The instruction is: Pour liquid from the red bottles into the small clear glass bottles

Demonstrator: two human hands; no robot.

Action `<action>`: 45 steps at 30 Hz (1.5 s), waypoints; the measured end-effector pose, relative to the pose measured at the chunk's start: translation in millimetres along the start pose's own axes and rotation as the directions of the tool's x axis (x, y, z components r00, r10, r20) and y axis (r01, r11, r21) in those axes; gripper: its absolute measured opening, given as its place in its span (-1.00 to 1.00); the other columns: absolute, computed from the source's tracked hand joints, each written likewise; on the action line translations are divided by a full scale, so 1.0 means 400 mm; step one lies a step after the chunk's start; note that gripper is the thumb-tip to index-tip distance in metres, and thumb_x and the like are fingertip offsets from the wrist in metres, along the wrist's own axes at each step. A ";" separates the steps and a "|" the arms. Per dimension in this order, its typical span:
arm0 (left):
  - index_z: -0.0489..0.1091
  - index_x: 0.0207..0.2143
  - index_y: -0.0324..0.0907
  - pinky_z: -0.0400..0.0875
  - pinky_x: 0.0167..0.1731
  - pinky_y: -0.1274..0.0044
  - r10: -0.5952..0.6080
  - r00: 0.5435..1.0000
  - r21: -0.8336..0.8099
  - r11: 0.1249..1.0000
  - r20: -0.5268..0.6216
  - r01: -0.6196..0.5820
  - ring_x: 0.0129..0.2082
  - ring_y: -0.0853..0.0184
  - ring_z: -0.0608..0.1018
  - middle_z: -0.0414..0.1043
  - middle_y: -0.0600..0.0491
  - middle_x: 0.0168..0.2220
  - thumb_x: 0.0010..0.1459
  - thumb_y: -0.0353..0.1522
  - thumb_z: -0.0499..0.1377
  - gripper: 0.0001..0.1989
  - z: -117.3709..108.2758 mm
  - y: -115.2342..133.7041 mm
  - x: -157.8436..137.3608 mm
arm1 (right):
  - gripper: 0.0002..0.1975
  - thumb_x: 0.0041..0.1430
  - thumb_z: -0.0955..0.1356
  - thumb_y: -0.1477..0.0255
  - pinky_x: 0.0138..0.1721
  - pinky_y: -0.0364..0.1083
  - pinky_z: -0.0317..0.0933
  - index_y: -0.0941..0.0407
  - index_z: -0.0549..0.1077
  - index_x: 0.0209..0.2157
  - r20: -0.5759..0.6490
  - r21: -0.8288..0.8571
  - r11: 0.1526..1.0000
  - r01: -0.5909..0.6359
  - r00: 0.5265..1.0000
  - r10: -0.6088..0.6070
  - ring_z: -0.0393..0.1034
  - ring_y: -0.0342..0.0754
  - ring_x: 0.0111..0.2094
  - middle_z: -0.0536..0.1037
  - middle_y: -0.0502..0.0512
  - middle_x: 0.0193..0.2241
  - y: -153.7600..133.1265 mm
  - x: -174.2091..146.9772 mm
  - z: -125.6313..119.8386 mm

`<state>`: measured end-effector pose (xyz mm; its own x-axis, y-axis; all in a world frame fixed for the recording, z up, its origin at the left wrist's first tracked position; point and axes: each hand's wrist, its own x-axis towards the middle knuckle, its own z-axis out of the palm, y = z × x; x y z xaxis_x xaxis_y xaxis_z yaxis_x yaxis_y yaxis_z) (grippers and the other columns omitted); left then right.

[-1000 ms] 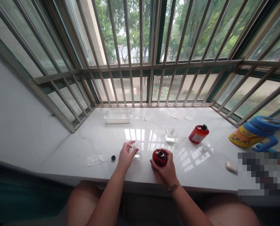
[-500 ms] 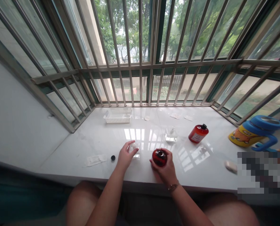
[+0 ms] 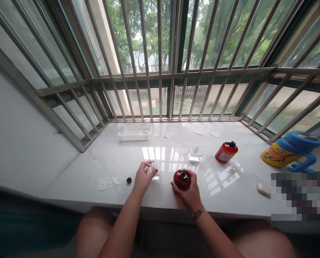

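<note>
L hand (image 3: 144, 176) is pinching a small clear bottle w/ whitish top (image 3: 155, 173), thumb & fingers part-curled. R hand (image 3: 191, 188) is gripping a round, glossy, translucent red bottle (image 3: 180, 182), fingers wrapping its side; it's standing upright, dark mouth showing, nr front of glossy white counter (image 3: 230, 202).

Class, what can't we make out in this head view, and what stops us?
All in the head view:
Open bottle, right side: behind the right hand.
Clear jar, left side: behind the left hand.
Capped bottle, label text: too small.
Whatever lies under the pixelated patch: covered.
</note>
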<state>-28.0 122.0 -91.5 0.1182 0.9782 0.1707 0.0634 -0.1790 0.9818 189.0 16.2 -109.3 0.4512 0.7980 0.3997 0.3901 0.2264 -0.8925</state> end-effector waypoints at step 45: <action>0.64 -0.10 -0.04 0.27 0.41 0.05 0.018 0.986 0.126 0.992 -0.164 0.003 0.25 0.03 0.55 0.49 -0.04 0.27 0.20 -0.07 0.40 -0.67 -0.046 0.170 -0.010 | -0.26 0.04 0.62 0.13 0.06 0.24 0.53 -0.01 0.34 0.17 0.005 0.005 1.000 0.028 1.000 -0.028 0.54 0.19 0.02 0.52 0.22 0.07 -0.003 0.001 -0.004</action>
<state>-42.3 107.8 -23.8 -0.0451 0.9789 0.1995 0.1883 -0.1878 0.9640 189.9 15.4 -107.8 0.4363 0.7938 0.4237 0.3984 0.2518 -0.8820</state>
